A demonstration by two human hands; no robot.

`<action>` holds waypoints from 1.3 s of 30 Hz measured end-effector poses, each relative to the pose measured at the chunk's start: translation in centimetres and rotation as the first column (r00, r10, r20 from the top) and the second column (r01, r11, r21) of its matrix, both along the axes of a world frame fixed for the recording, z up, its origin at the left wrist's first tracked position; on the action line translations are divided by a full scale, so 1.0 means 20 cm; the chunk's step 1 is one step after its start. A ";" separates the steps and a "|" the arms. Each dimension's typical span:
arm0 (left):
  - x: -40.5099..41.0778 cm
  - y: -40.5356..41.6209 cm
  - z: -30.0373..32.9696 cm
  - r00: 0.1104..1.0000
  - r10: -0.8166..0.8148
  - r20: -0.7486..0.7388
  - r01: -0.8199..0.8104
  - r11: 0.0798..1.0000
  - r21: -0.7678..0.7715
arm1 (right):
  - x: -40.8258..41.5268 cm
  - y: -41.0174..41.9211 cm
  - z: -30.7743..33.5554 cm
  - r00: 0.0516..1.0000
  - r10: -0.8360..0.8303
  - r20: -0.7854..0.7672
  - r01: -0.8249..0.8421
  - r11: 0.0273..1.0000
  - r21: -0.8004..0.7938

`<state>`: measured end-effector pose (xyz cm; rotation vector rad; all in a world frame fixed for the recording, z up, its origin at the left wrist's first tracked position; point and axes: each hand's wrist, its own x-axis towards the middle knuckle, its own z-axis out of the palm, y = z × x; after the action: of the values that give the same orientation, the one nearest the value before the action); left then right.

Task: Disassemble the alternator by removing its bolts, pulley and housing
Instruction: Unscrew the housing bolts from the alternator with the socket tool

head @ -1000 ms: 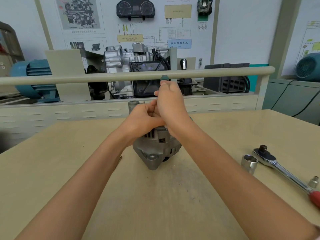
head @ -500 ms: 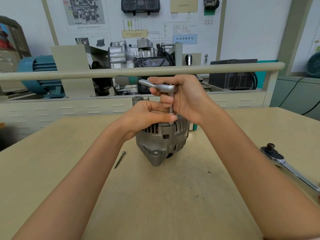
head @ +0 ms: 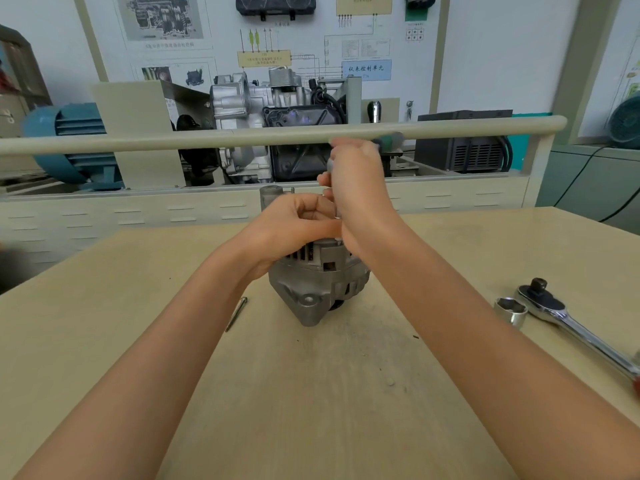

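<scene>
The alternator [head: 320,282] stands at the centre of the wooden table [head: 104,341]. The left hand [head: 298,226] rests on its top, fingers curled around the upper housing. The right hand [head: 360,188], blurred, grips a small ratchet wrench [head: 389,138] above it. At 3 o'clock lie a loose socket [head: 510,311] and a large ratchet [head: 568,320]; at 9 o'clock, a thin pin [head: 236,313].
</scene>
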<state>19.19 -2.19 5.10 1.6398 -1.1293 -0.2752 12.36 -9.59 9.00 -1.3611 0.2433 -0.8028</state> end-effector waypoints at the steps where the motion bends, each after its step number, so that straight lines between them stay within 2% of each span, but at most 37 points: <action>1: 0.00 0.01 0.00 1.000 -0.014 -0.011 0.014 1.000 -0.002 | -0.01 -0.01 0.01 0.997 0.073 0.011 -0.074 0.996 0.040; 6: 0.01 0.02 0.00 0.997 -0.072 -0.030 0.072 0.997 0.008 | -0.06 -0.06 0.02 0.940 0.342 0.020 -0.342 0.939 0.045; 8: 0.00 0.03 0.01 0.997 -0.071 -0.044 0.072 0.997 0.014 | -0.06 -0.07 0.02 0.924 0.379 0.056 -0.382 0.921 0.080; 12: 0.00 0.02 0.00 0.999 -0.048 -0.022 0.048 0.999 0.006 | -0.05 -0.04 0.01 0.967 0.241 0.082 -0.249 0.962 0.113; 15: -0.01 0.01 -0.01 1.000 -0.013 0.006 0.013 1.000 -0.021 | -0.03 0.02 0.00 0.999 0.043 0.007 -0.042 0.997 -0.071; 17: -0.03 0.00 -0.01 0.999 0.042 0.033 -0.040 0.998 -0.056 | -0.02 0.05 -0.02 0.993 -0.113 0.029 0.117 0.967 -0.227; 20: -0.05 -0.01 -0.02 0.995 0.074 0.062 -0.071 0.996 -0.055 | 0.00 0.05 -0.05 0.970 -0.238 0.049 0.242 0.928 -0.284; 24: -0.02 0.00 -0.02 0.999 0.036 0.038 -0.034 0.999 -0.042 | 0.00 0.01 -0.02 0.996 -0.090 0.001 0.088 0.969 -0.230; 26: 0.00 0.01 -0.02 1.000 0.006 0.006 -0.006 0.999 -0.033 | -0.02 -0.02 0.00 1.000 0.028 0.002 -0.028 0.992 -0.125; 29: 0.00 0.01 -0.02 1.000 -0.017 -0.027 0.016 1.000 -0.026 | -0.03 -0.08 0.01 0.969 0.239 0.062 -0.243 0.969 0.048; 31: 0.00 0.01 -0.01 0.999 -0.012 -0.039 0.011 1.000 -0.028 | -0.03 -0.10 0.01 0.953 0.295 0.071 -0.301 0.949 0.093; 34: 0.00 0.01 -0.02 0.999 -0.001 -0.039 0.000 0.999 -0.041 | -0.02 -0.07 0.01 0.982 0.187 0.036 -0.189 0.978 0.082; 36: -0.01 0.01 -0.02 1.000 0.008 -0.024 -0.010 0.999 -0.050 | -0.01 -0.03 -0.01 1.000 0.010 -0.008 -0.011 0.995 -0.096; 38: -0.02 0.00 -0.02 0.999 0.036 0.011 -0.035 0.996 -0.078 | 0.00 0.01 -0.04 0.986 -0.165 0.012 0.159 0.932 -0.326; 39: -0.03 0.00 -0.02 0.998 0.054 0.025 -0.052 0.995 -0.089 | 0.01 0.02 -0.05 0.974 -0.224 0.022 0.215 0.895 -0.391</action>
<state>18.56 -2.13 4.71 1.5964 -1.1012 -0.1669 12.50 -9.18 8.01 -1.7425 0.2672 -1.0659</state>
